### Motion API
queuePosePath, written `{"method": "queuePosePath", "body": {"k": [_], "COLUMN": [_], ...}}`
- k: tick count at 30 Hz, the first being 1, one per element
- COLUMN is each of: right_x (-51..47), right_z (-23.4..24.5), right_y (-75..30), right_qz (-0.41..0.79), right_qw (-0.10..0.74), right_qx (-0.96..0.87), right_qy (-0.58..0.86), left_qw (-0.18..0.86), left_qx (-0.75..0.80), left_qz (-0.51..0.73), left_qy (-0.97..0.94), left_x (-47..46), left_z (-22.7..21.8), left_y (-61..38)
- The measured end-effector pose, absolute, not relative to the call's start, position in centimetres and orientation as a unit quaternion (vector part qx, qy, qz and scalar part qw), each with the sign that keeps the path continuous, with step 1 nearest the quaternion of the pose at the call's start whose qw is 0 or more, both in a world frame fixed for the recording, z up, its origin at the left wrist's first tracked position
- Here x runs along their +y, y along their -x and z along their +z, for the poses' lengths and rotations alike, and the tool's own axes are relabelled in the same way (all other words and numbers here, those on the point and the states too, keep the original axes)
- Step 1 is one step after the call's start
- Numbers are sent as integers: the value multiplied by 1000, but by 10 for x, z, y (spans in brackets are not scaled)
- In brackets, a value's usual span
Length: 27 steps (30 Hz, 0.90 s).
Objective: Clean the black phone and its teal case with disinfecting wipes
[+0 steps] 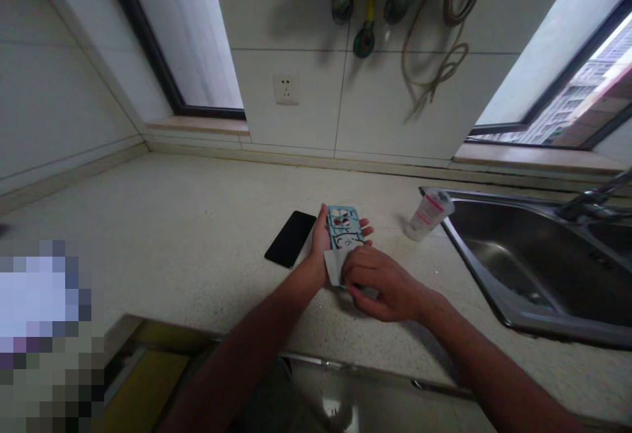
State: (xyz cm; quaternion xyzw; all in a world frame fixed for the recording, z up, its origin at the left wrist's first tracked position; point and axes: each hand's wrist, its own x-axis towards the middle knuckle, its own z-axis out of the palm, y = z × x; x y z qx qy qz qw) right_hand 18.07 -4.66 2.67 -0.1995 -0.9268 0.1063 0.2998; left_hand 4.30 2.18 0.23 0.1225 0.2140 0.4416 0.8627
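Note:
My left hand [321, 241] lies palm up under a light blue phone case [344, 219] with a cartoon animal print. Its thumb is along the left edge and its fingertips show past the right edge. Whether a phone sits inside the case I cannot tell. Bent fingers of my right hand [379, 283] pinch a small grey cloth [334, 267] with a zigzag edge, which covers the lower end of the case. A black smartphone [290, 239] lies screen up on the counter, just left of my left hand.
A clear plastic cup [430, 214] with pink bands leans at the sink's left rim. The steel sink [508, 318] and its faucet [600, 197] are on the right. The pale speckled counter [197, 222] meets a tiled wall with a socket [286, 89]. Below is an open drawer [148, 380].

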Motion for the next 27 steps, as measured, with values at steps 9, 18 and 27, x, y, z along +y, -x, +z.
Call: {"method": "queuePosePath", "body": {"k": [9,18,27], "right_x": [-46,-40,-43], "right_z": [28,20,19], "right_y": [-185,-187,-184], "right_qz": [62,-20,-29], "right_qw": [256,273,264], "right_qx": [-939,-926,-947], "right_qy": [223,262,183], "left_qw": [846,843,837], "left_qx": [218,215,203], "left_qz": [477,480,502], "left_qy": [-103,-112,-78], "left_x": [22,27,27], "left_z": [6,5,1], "left_y": [-43,-41,-37]}}
